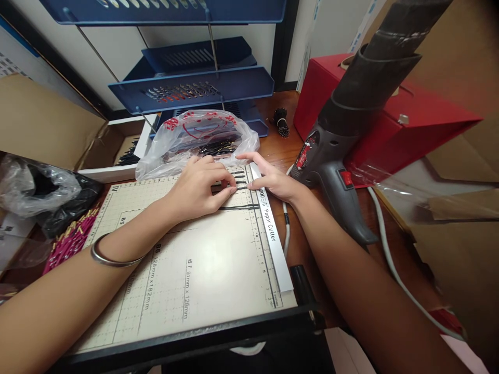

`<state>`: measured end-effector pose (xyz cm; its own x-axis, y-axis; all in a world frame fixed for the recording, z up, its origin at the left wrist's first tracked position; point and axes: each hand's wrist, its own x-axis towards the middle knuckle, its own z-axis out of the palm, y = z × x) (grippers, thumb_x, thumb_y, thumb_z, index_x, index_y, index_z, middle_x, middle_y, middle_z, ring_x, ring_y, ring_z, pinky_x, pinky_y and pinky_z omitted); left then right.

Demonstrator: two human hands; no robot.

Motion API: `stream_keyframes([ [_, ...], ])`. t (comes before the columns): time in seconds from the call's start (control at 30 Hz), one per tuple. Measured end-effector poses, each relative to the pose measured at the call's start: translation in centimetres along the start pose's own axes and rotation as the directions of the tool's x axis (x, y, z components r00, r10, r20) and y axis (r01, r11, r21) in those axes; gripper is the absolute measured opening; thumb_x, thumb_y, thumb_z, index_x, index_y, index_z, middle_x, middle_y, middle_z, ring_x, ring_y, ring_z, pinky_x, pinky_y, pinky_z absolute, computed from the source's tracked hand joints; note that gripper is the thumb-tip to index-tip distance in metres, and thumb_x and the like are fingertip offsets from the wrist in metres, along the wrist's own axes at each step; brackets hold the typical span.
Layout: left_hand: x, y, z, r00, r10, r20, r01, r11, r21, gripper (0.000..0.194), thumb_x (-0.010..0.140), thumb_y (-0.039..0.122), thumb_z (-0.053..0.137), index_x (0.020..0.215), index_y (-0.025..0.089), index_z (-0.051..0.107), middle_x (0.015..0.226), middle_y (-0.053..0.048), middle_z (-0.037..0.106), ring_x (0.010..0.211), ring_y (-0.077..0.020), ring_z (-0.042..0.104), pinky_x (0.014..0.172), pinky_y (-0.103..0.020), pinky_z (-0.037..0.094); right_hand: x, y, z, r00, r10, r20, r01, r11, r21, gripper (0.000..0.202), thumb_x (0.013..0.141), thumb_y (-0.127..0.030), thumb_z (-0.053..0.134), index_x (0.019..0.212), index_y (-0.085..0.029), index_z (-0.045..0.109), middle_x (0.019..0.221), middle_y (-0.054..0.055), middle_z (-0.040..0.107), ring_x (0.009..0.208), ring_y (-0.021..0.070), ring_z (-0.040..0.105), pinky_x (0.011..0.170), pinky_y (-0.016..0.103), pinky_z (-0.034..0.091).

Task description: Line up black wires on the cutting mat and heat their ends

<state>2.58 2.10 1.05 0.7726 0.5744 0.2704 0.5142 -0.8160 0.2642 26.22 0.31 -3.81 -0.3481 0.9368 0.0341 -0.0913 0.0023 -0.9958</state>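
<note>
A cream paper cutter board (pixel 218 270) with printed rulers lies in front of me, a white strip (pixel 275 234) along its right side. Several thin black cords (pixel 239 208) lie across its upper right part. My left hand (pixel 202 187), a metal bangle on its wrist, pinches one black cord between thumb and forefinger. At the strip's upper end is my right hand (pixel 273 179), its thumb on the right end of that cord and its forefinger stretched out.
Behind the board are a clear plastic bag (pixel 198 127) of dark cords and blue shelves (pixel 195 88). A grey heat gun (pixel 331 156) and a red box (pixel 421 119) stand at the right. Magenta cords (pixel 74 236) lie at the left.
</note>
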Motion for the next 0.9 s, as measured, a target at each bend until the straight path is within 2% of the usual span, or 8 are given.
stream_keyframes([
  [0.13, 0.01, -0.06, 0.01, 1.0, -0.002, 0.006, 0.002, 1.0, 0.0, 0.025, 0.101, 0.038, 0.063, 0.089, 0.022, 0.079, 0.086, -0.006, 0.08, 0.088, -0.0267, 0.06, 0.084, -0.045, 0.035, 0.05, 0.19, 0.02, 1.0, 0.008, 0.012, -0.008, 1.0, 0.027, 0.078, 0.059, -0.022, 0.079, 0.133, -0.029, 0.06, 0.135, 0.005, 0.066, 0.135, 0.0345, 0.061, 0.131, 0.055, 0.042],
  [0.37, 0.03, -0.08, 0.0, 1.0, 0.009, -0.001, -0.009, 1.0, 0.005, 0.027, 0.101, 0.039, 0.062, 0.088, 0.023, 0.079, 0.085, -0.006, 0.079, 0.087, -0.0267, 0.06, 0.083, -0.045, 0.035, 0.07, 0.18, -0.04, 1.0, 0.011, 0.003, -0.011, 1.0, 0.02, 0.076, 0.059, -0.022, 0.079, 0.132, -0.03, 0.061, 0.133, 0.005, 0.066, 0.136, 0.0347, 0.059, 0.136, 0.057, 0.034],
  [0.67, 0.07, -0.06, -0.03, 1.0, 0.017, 0.002, -0.017, 1.0, 0.003, 0.027, 0.101, 0.039, 0.062, 0.089, 0.023, 0.079, 0.087, -0.006, 0.08, 0.087, -0.0267, 0.061, 0.083, -0.044, 0.035, -0.03, -0.12, -0.08, 1.0, 0.003, 0.003, -0.003, 1.0, -0.029, 0.073, 0.059, -0.024, 0.078, 0.131, -0.028, 0.063, 0.132, 0.007, 0.066, 0.137, 0.0363, 0.059, 0.133, 0.057, 0.04],
  [0.9, 0.02, -0.13, 0.05, 1.0, 0.029, -0.01, -0.029, 1.0, -0.008, 0.027, 0.102, 0.038, 0.061, 0.09, 0.023, 0.08, 0.085, -0.006, 0.078, 0.086, -0.0268, 0.06, 0.082, -0.044, 0.034, -0.05, -0.03, -0.14, 1.0, -0.018, 0.02, 0.019, 0.999, -0.031, 0.076, 0.06, -0.024, 0.08, 0.132, -0.029, 0.059, 0.137, 0.006, 0.064, 0.143, 0.0358, 0.055, 0.138, 0.058, 0.029],
])
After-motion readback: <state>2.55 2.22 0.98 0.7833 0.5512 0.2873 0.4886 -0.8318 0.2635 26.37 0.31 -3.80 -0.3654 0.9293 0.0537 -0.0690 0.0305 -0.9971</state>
